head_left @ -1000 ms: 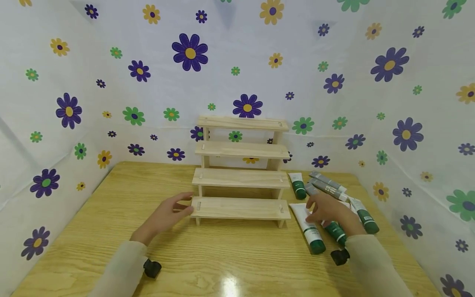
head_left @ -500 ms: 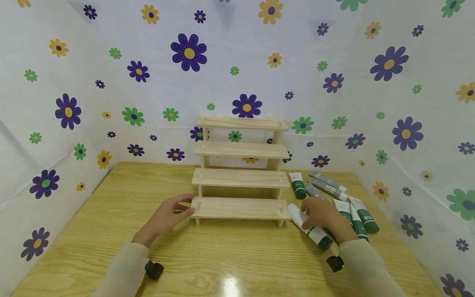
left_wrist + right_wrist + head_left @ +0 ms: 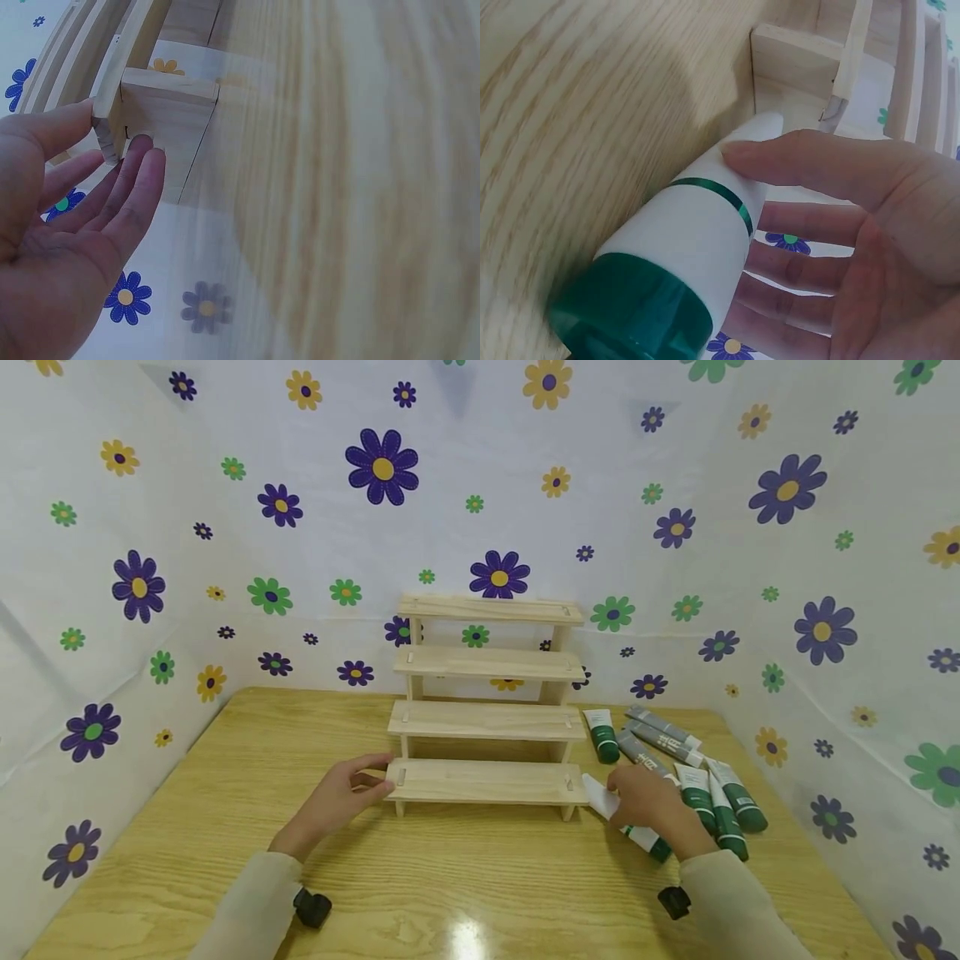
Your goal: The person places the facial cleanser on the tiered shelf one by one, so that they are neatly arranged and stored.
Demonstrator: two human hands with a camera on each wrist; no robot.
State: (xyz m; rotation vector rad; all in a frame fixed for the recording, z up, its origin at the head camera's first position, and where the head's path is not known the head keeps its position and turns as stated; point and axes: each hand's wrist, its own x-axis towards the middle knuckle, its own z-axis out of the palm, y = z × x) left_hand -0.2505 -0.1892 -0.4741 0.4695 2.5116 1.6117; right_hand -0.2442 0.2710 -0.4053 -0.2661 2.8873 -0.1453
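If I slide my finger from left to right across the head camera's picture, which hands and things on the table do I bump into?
Left hand → wooden step shelf → right hand → rightmost green-and-white tube.

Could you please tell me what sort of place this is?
Probably a makeshift tabletop booth: flower-print sheeting backs and flanks a wooden table bearing a stepped rack and several tubes.

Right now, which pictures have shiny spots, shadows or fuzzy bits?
Head view: a bright white glare spot on the tabletop, at the bottom edge; right wrist view: a soft shadow on the wood, just above the white tube in the picture; left wrist view: striped wood at the right, looking fuzzy.
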